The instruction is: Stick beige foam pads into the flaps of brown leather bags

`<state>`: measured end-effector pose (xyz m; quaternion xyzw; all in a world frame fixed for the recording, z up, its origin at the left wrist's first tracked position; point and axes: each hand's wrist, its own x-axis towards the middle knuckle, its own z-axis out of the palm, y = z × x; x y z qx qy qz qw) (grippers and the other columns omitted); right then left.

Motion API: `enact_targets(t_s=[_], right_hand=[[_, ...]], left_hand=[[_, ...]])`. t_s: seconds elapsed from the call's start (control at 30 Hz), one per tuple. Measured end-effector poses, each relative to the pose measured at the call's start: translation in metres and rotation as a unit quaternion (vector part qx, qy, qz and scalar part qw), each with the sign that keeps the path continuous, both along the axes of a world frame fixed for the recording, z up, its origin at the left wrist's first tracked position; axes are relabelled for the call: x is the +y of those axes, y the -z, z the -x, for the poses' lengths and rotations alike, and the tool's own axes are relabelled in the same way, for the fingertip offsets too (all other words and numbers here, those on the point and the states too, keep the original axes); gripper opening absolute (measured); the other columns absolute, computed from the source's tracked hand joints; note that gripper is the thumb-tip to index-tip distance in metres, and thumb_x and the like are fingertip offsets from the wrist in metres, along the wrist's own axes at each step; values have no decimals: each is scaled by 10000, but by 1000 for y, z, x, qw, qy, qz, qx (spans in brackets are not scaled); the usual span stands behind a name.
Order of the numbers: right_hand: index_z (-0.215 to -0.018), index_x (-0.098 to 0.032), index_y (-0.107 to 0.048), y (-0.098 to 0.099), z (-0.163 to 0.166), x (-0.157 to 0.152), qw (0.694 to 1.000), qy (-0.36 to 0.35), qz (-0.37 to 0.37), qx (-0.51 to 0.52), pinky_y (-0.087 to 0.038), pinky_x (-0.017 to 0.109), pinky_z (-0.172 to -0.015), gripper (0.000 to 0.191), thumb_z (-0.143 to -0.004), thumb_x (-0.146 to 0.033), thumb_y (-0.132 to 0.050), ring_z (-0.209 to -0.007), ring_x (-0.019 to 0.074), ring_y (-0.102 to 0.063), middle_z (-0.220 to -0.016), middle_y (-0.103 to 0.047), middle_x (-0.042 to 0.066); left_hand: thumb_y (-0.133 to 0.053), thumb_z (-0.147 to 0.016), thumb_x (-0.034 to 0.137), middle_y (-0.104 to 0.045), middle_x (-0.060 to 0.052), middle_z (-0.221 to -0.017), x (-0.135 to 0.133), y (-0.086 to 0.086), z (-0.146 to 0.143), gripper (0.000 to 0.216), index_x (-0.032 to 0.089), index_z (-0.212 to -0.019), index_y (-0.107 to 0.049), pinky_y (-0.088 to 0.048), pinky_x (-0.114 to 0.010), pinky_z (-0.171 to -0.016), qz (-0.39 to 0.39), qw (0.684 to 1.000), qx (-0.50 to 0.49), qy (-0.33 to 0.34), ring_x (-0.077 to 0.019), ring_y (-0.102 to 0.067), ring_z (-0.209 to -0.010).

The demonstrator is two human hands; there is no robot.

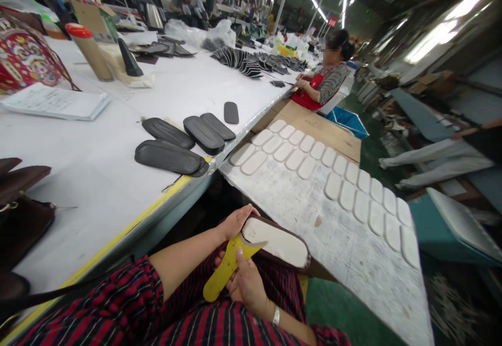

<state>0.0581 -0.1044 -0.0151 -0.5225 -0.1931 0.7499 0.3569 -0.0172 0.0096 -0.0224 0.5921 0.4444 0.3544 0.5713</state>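
My left hand [237, 221] is closed on the far left end of a dark brown leather piece with a long rounded outline, possibly a bag bottom. A white oval panel [276, 241] lies inside its brown rim [305, 249]. In my right hand [248, 283] is a flat yellow scraper [223, 278] with a notched, two-pointed head. The thumb presses on its middle, and the head lies over the left part of the white panel. Both hands are above my lap. Some of my left fingers are hidden under the piece.
Many white oval pieces [306, 167] lie in rows on a grey board [290, 205] to the right. Dark oval pieces [168, 157] are stacked on the white table [105, 147]. Brown leather goods [23, 215] stand at left. A co-worker [325, 82] sits farther along.
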Motion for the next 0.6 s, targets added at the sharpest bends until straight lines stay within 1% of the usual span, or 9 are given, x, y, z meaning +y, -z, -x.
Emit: enact_targets(t_s=[0.07, 0.17, 0.23, 0.33, 0.37, 0.43, 0.5, 0.53, 0.6], right_hand=[[-909, -241, -436, -2, -2, -2, 999, 31, 22, 11, -473, 298, -516, 520, -660, -693, -500, -756, 224, -639, -856, -644, 49], [-922, -238, -443, -7, -8, -5, 999, 48, 16, 2, -472, 295, -512, 496, -694, -677, -473, -785, 228, -638, -886, -646, 52], [-943, -236, -437, -10, -12, -5, 998, 61, 5, 2, -471, 285, -511, 472, -713, -646, -483, -796, 221, -636, -919, -644, 49], [-921, -235, -433, -11, -15, -5, 996, 85, 0, 12, -467, 275, -507, 378, -746, -559, -517, -774, 208, -634, -888, -648, 34], [-899, -233, -435, -10, -15, -5, 995, 97, -4, 11, -467, 273, -504, 343, -756, -532, -522, -756, 205, -634, -854, -650, 29], [-854, -224, -442, -8, -16, -7, 992, 122, -31, 3, -466, 273, -500, 306, -763, -503, -528, -719, 202, -633, -780, -645, 24], [-815, -208, -455, -9, -20, -14, 990, 120, -67, -10, -465, 277, -488, 324, -753, -517, -531, -669, 204, -630, -701, -631, 27], [-802, -201, -461, -12, -25, -19, 991, 106, -79, -18, -463, 280, -478, 346, -745, -536, -531, -635, 204, -626, -667, -623, 27], [-801, -194, -466, -22, -43, -31, 994, 49, -87, -40, -459, 280, -464, 392, -744, -579, -509, -567, 191, -611, -629, -613, 24]], left_hand=[[-196, -887, 520, -589, -15, -796, -1, -1, -4, 529, 168, -868, -591, -408, -260, -725, -20, 999, 42, -12, -152, -525, -764], [-359, -832, 552, -526, 4, -702, -3, -2, -12, 429, 179, -782, -566, -381, -264, -680, -34, 995, 88, -22, -149, -479, -692], [-476, -767, 565, -510, 2, -713, -5, -4, -18, 386, 186, -749, -549, -362, -272, -698, -52, 990, 128, -31, -160, -465, -708], [-559, -694, 586, -523, -20, -768, -8, -9, -26, 399, 191, -745, -535, -345, -292, -738, -65, 974, 207, -63, -191, -477, -761], [-582, -667, 595, -529, -26, -777, -9, -10, -29, 412, 193, -740, -532, -342, -299, -751, -57, 972, 214, -77, -205, -484, -780], [-627, -610, 608, -544, -31, -783, -12, -12, -31, 438, 195, -721, -533, -336, -314, -785, -32, 978, 185, -93, -233, -493, -830], [-615, -600, 633, -568, -32, -779, -15, -12, -30, 454, 196, -704, -547, -340, -323, -813, -15, 985, 141, -97, -249, -502, -868], [-565, -632, 657, -585, -36, -783, -16, -11, -28, 469, 195, -711, -561, -350, -324, -818, -12, 987, 125, -96, -249, -512, -877], [-378, -732, 694, -626, -53, -829, -21, -9, -18, 557, 187, -787, -601, -378, -317, -818, -3, 991, 95, -96, -238, -540, -892]])
